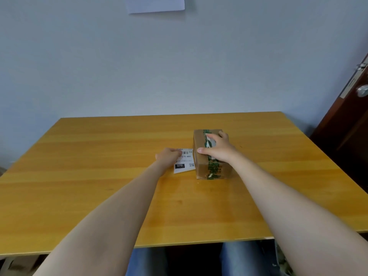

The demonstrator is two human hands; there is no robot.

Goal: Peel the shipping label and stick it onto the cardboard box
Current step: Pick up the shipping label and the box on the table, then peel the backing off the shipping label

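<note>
Label (pixel 184 163): white rectangular sheet, flat on the worktop (pixel 99 176), just left of the box and touching or nearly touching its left side. Printed with a barcode, the characters "070-A80", a black block reading "070" and a small QR code. Its far left corner is covered by the left hand.

Left hand (pixel 168 157): resting on the label's upper left part, fingers curled down onto the paper; whether they pinch an edge cannot be told.

Box (pixel 211 156): brown cardboard, oblong, closed, contents not visible. Sealed lengthwise along the top with tape printed in green, with whitish torn patches. Stands on the worktop right of centre.

Right hand (pixel 216 146): spread wide over the box top, palm down, thumb lying at the left top edge, fingers reaching the far end.

Worktop: smooth yellow-orange wood grain, rectangular.

Wall (pixel 179 66): pale, plain, with a white paper sheet (pixel 156 4) fixed at the top.

Door (pixel 350 120): dark brown, metal knob, at far right.
</note>
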